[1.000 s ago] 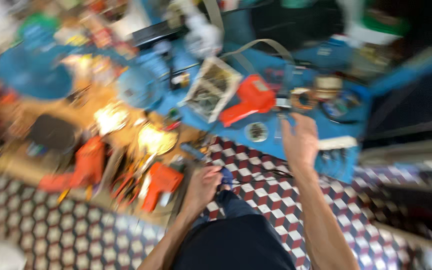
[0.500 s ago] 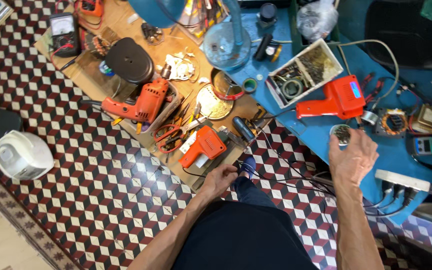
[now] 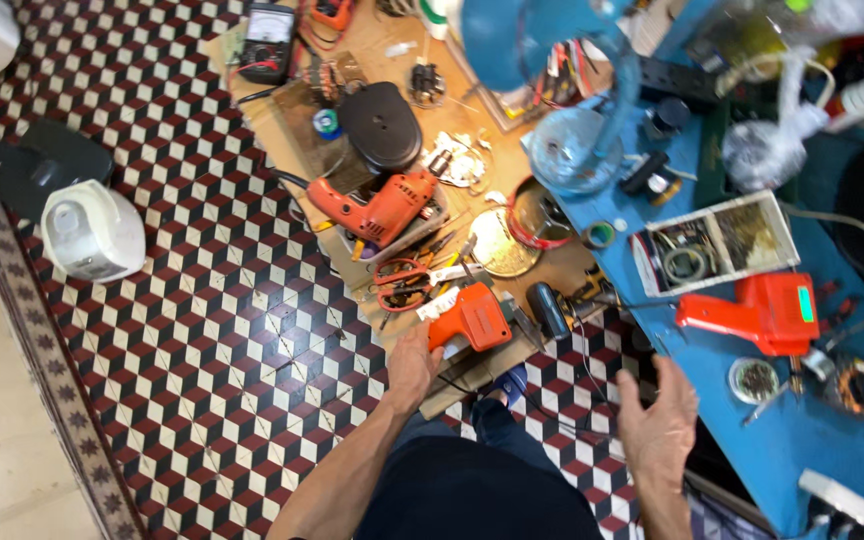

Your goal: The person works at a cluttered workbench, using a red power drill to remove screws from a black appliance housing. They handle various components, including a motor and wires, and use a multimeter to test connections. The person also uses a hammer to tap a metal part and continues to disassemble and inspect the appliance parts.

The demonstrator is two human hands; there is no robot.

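Left hand (image 3: pixel 414 362) touching the orange soldering gun (image 3: pixel 472 318) at the near edge of the wooden board (image 3: pixel 282 100), fingers loosely curled on its butt. Right hand (image 3: pixel 660 425) hovering, fingers spread, holding nothing. Risk: snagging the black wire (image 3: pixel 592 330) beside the gun and dragging nearby tools off.

The floor (image 3: pixel 202 330) was tiled in a cube pattern of dark red, black and cream. The counter (image 3: pixel 802 440) was bright blue. The small tool (image 3: pixel 472 318) under the left hand (image 3: pixel 412 365) was orange, as were the drill (image 3: pixel 377 208) and the heat gun (image 3: pixel 757 312), which bore a green patch. The round case (image 3: pixel 380 125) was black, the rice cooker (image 3: pixel 92 230) white, the board (image 3: pixel 392 60) tan.
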